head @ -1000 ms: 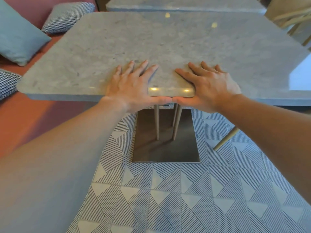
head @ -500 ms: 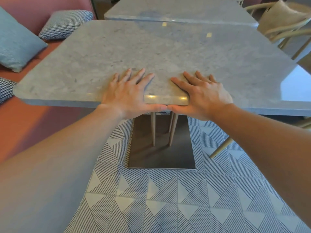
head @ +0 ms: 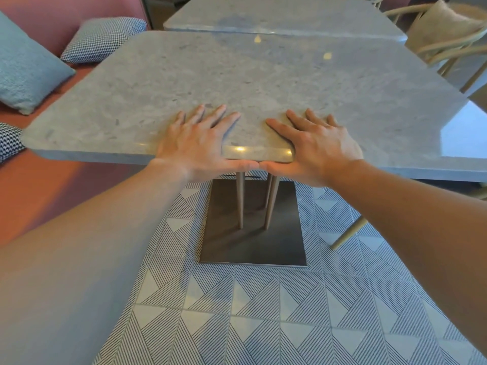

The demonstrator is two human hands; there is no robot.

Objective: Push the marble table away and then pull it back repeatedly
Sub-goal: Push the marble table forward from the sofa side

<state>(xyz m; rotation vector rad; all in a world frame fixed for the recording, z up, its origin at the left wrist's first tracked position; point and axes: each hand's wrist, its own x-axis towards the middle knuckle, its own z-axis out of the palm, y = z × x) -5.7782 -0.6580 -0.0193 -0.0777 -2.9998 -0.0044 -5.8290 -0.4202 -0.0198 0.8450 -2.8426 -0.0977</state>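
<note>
A grey marble table (head: 263, 75) with rounded corners fills the middle of the head view. It stands on thin legs over a dark metal base plate (head: 253, 243). My left hand (head: 195, 143) and my right hand (head: 316, 146) hold its near edge side by side. The fingers lie flat on the top, and the thumbs are tucked under the rim, where they nearly touch each other. Both forearms reach in from the bottom corners.
A second marble table (head: 284, 17) stands directly behind the first. A wicker chair (head: 448, 35) is at the far right. On the left a red bench (head: 39, 193) carries a blue cushion (head: 23, 64) and a checked cushion (head: 102, 39). The floor (head: 237, 312) is patterned tile.
The table edge and both hands sit a little lower in the view than a second ago, and more of the far table and chair shows. The grip is unchanged.
</note>
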